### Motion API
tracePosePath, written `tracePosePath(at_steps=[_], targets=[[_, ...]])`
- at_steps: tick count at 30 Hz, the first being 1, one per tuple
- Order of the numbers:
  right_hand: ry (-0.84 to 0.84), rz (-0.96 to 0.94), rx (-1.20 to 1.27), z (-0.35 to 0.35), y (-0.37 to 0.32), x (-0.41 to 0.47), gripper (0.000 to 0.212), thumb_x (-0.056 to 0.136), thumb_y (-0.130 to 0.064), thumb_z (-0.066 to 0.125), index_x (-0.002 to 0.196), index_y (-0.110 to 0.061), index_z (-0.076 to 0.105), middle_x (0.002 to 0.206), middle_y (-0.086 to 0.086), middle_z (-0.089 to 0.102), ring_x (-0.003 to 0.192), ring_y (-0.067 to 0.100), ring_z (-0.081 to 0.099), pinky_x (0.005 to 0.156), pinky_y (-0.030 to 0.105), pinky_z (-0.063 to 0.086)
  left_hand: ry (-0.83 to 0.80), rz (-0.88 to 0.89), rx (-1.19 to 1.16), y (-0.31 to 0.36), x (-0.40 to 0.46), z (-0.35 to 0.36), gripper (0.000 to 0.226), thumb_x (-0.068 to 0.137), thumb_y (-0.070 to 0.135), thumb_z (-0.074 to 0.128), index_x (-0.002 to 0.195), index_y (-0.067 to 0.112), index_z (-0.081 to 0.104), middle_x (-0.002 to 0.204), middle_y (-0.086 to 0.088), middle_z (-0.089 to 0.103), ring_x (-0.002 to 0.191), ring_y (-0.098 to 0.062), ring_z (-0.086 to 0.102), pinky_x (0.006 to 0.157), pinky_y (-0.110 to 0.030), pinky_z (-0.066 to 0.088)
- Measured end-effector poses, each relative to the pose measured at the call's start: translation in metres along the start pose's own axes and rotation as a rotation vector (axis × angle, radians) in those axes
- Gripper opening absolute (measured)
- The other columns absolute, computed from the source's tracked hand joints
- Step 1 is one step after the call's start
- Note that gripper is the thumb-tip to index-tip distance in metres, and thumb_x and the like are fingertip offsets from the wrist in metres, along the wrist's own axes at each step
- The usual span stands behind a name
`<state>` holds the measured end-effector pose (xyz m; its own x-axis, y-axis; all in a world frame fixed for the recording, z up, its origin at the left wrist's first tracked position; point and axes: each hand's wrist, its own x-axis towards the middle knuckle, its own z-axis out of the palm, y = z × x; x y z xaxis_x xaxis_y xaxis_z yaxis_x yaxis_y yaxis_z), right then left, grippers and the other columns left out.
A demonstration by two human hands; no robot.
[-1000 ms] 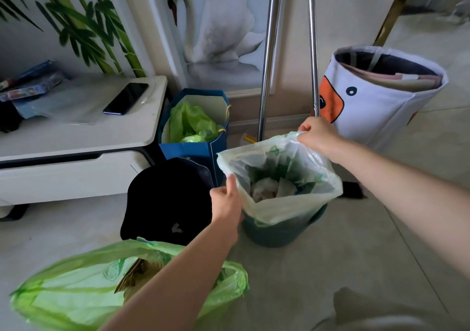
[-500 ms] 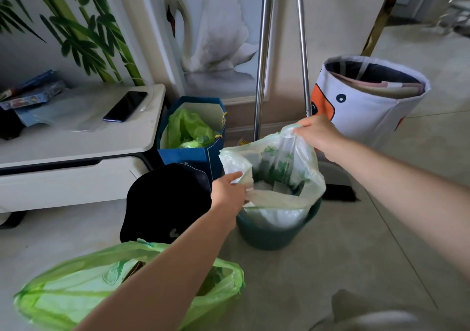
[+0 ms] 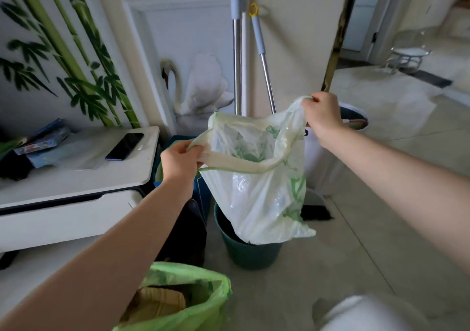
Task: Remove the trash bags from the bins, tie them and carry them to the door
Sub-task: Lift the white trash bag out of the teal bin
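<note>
A white trash bag [image 3: 256, 198] with green print hangs between my two hands, its bottom still just inside the dark green bin [image 3: 250, 253] on the floor. My left hand [image 3: 180, 161] grips the bag's left handle loop. My right hand [image 3: 321, 113] holds the right handle, raised higher. The bag's mouth is stretched open between them. A bright green trash bag [image 3: 193, 297] lies open on the floor at the bottom, with brown paper inside.
A black bin [image 3: 189, 231] stands left of the green one, with a blue paper bag [image 3: 203, 193] behind it. A white cabinet [image 3: 76, 178] with a phone [image 3: 124, 146] is at left. Mop poles [image 3: 237, 58] lean on the wall. A white fabric basket [image 3: 328, 163] stands right.
Both hands have risen and pulled the white bag up out of the green bin. The rim that was folded over the bin is now drawn into handle loops. The view has tilted upward.
</note>
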<state>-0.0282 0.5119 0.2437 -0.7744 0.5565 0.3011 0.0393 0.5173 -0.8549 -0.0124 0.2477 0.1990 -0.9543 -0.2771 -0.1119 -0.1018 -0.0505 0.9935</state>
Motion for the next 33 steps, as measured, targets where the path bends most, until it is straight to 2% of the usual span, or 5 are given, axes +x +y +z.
tracePosePath(at_steps=[9,13,19,25,33], targets=[[0.157,-0.036,0.116,-0.074,-0.041,-0.024,0.020,0.072,-0.019,0.039,0.061,-0.003,0.044,0.063,0.019,0.043,0.067,0.038,0.046,0.061,0.046,0.045,-0.021,0.120,-0.034,0.071,-0.052,-0.022,0.013,0.087,0.008,0.067,0.100,0.011,0.069,0.083,-0.003,0.068,0.071,-0.016,0.065,0.070,-0.027,0.055],[0.205,-0.001,0.174,-0.107,-0.045,-0.047,0.033,0.074,-0.021,0.039,0.081,0.004,0.059,0.084,0.029,0.061,0.082,0.044,0.061,0.067,0.057,0.055,-0.067,0.150,-0.030,0.093,-0.075,-0.029,0.005,0.088,0.011,0.066,0.086,0.012,0.070,0.080,-0.004,0.067,0.073,-0.018,0.063,0.070,-0.028,0.053],[0.152,-0.013,0.164,-0.151,-0.044,-0.097,0.025,0.082,-0.015,0.041,0.082,0.003,0.059,0.075,0.017,0.058,0.052,0.020,0.059,0.061,0.051,0.055,-0.125,0.162,-0.049,0.094,-0.119,-0.040,0.010,0.089,0.014,0.066,0.079,0.015,0.067,0.078,-0.002,0.067,0.069,-0.015,0.062,0.073,-0.030,0.056],[0.077,0.034,0.189,-0.167,-0.017,-0.152,0.020,0.077,-0.011,0.048,0.058,-0.011,0.052,0.056,0.000,0.045,0.053,0.018,0.046,0.054,0.032,0.045,-0.178,0.115,-0.010,0.059,-0.160,-0.063,0.013,0.089,0.015,0.066,0.076,0.015,0.068,0.070,-0.003,0.063,0.058,-0.014,0.059,0.058,-0.027,0.055],[0.034,0.122,0.285,-0.158,0.035,-0.185,0.016,0.076,-0.009,0.052,0.070,0.005,0.057,0.063,0.014,0.047,0.050,0.019,0.045,0.055,0.037,0.046,-0.224,-0.039,0.018,0.023,-0.190,-0.095,0.010,0.090,0.018,0.065,0.086,0.010,0.068,0.077,-0.006,0.064,0.061,-0.015,0.062,0.052,-0.022,0.056]])
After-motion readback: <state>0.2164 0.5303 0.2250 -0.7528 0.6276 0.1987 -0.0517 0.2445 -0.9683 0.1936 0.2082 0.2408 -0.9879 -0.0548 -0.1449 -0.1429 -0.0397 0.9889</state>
